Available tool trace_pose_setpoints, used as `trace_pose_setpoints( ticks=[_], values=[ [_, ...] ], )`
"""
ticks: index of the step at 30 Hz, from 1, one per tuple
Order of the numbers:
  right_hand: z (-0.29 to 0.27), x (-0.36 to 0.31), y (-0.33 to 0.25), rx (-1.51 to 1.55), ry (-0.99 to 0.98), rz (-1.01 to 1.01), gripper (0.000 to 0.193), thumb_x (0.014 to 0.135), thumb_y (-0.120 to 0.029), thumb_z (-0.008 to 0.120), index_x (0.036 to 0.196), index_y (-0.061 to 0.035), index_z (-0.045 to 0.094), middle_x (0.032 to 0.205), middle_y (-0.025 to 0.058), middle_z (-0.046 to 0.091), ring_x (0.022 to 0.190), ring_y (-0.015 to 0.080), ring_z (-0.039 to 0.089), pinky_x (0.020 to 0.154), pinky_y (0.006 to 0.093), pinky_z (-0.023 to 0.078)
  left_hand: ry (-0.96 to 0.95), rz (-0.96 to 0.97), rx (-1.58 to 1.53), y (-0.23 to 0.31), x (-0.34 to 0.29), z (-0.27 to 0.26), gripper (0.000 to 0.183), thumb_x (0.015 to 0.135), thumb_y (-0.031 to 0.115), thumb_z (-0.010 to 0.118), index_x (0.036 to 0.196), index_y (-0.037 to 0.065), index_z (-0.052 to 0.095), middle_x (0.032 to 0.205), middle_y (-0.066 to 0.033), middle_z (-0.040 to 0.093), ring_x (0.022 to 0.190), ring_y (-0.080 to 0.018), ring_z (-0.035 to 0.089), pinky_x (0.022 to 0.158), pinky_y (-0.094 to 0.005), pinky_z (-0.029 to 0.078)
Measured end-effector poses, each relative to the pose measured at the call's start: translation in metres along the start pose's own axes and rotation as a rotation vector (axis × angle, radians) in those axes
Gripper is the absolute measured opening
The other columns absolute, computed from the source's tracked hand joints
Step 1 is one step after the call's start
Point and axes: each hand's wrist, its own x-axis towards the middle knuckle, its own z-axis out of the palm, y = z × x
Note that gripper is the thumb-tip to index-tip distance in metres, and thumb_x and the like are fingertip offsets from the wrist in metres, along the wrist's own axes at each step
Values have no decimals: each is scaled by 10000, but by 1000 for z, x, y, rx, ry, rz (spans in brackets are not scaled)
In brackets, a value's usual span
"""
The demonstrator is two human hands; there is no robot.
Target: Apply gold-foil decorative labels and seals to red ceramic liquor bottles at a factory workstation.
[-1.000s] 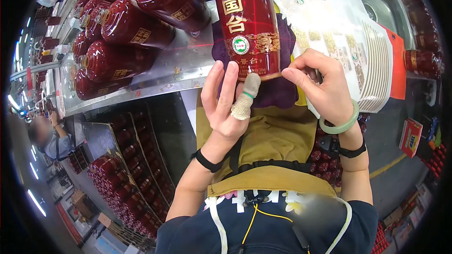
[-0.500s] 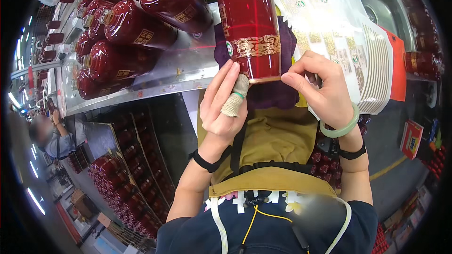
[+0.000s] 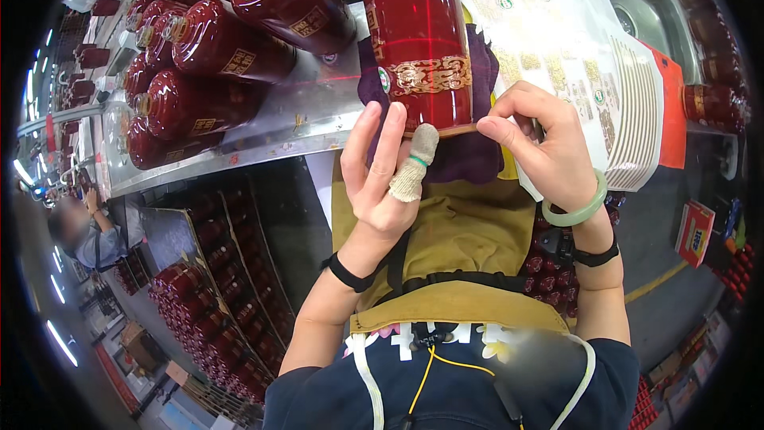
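Note:
A large dark red glass bottle (image 3: 422,24) with a gold ornamental band lies on a purple cloth (image 3: 485,158), its base toward me. My left hand (image 3: 386,183) has its fingers stretched and spread at the base's left side. A knitted finger cover (image 3: 418,163) with a green band is on one of its digits, whose tip is against the bottle's lower edge. My right hand (image 3: 549,135) is at the base's right corner, thumb tip against it and fingers curled in. Whatever lies between those fingers is hidden. A thin brownish edge runs along the base between the hands.
Several similar red bottles (image 3: 231,40) stand on the metal table (image 3: 310,103) at left. Right of the cloth lies a sheet of gold labels (image 3: 557,56), beside an orange sheet (image 3: 670,107) and a metal sink (image 3: 652,0). Stacked bottles (image 3: 191,310) fill the lower left. Another person (image 3: 99,235) is far left.
My left hand's fingers have spread, and the covered digit has moved up and right along the bottle's base. The right hand stays nearly in place. The view has shifted slightly.

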Motion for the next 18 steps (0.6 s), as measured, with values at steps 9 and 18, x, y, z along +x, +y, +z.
trace_pose_setpoints(
  ticks=[9,18],
  values=[
    [3,1,-4,-11,8,7,180,925,-157,805,891,8,743,797,107,666,686,218,582,647,351,444,33,55,-147,-9,12,2,236,801,-59,851,1022,-1,793,1206,-151,768,1134,-362,704,868,-407,655],
    [3,1,-3,24,-6,-37,141,931,-99,787,885,13,715,780,23,600,701,110,486,647,285,384,39,6,-72,-12,-1,0,226,816,-132,783,1037,-95,753,1230,-186,749,1132,-381,730,922,-437,646]
  ],
)
